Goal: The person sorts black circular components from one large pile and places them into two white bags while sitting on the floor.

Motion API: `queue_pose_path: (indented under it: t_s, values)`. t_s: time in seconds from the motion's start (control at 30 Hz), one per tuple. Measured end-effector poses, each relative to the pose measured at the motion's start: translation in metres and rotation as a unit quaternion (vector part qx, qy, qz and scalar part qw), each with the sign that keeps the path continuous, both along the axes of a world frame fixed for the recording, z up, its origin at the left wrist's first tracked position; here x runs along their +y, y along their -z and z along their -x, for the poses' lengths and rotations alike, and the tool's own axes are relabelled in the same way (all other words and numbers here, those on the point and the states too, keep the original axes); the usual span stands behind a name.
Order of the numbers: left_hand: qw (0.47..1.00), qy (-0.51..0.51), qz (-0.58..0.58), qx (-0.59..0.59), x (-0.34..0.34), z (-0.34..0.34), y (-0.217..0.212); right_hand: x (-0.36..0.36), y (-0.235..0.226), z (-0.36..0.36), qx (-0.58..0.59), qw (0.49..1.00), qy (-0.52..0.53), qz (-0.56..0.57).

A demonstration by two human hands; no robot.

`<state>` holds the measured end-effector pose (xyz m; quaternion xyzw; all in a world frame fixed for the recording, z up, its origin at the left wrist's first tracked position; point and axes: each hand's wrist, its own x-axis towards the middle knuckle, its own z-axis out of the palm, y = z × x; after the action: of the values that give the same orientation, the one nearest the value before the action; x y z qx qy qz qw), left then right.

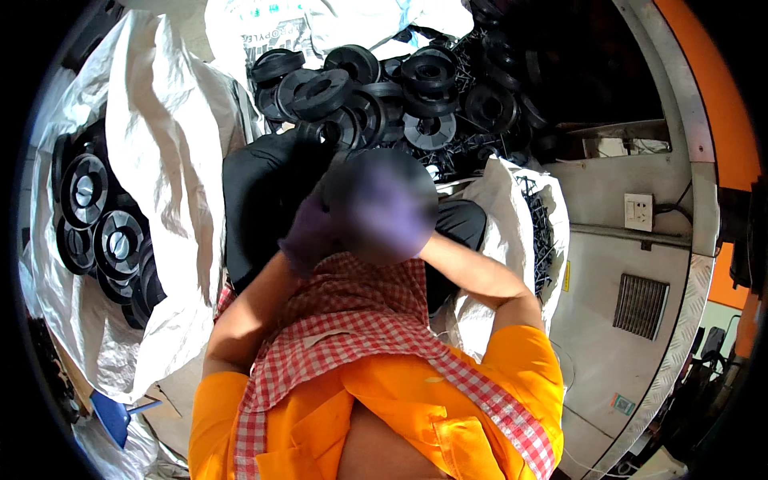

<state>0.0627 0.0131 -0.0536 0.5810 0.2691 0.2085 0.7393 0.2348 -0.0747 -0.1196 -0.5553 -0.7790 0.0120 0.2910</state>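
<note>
Both my hands are in purple gloves and come together over my lap. My left hand (308, 230) reaches in from the left, with its fingers lost in a round blurred patch. My right hand (400, 228) meets it from the right and is almost wholly smeared by the same blur. Something dark shows around them there, but I cannot make out whether it is a held part. Just beyond the hands lies a heap of black plastic ring-shaped parts (322, 94), each with a hub in the middle.
A white woven sack (168, 152) on the left holds more black round parts (120, 242). At the right, another white sack (488, 196) holds thin dark pieces (542, 232). Beyond it stands a grey machine panel (596, 280) with a socket (638, 211) and a vent (641, 306).
</note>
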Motion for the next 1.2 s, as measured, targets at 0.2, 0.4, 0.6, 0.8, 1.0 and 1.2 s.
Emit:
queue_pose_path:
  t_s: [0.2, 0.4, 0.6, 0.8, 1.0, 1.2]
  values:
    - [0.988, -0.092, -0.125, -0.025, -0.022, 0.009, 0.036, -0.001, -0.003, 0.009, 0.243, 0.960, -0.091, 0.106]
    - [1.000, -0.009, -0.004, -0.001, -0.028, 0.012, 0.038, -0.014, -0.013, -0.003, 0.072, 0.993, -0.048, 0.078]
    - [0.986, -0.100, -0.137, 0.008, -0.026, 0.015, 0.042, -0.006, -0.009, 0.002, 0.260, 0.940, -0.085, 0.205]
    - [0.991, -0.093, -0.100, 0.002, -0.033, 0.008, 0.066, -0.005, -0.002, 0.014, 0.526, 0.770, 0.061, 0.356]
    - [0.929, -0.256, -0.260, 0.059, 0.009, 0.048, 0.039, 0.028, -0.006, -0.040, 0.001, 0.955, 0.236, 0.178]
    - [0.850, -0.413, -0.302, -0.126, 0.083, 0.003, -0.049, 0.024, 0.104, -0.175, -0.074, 0.820, 0.274, 0.497]
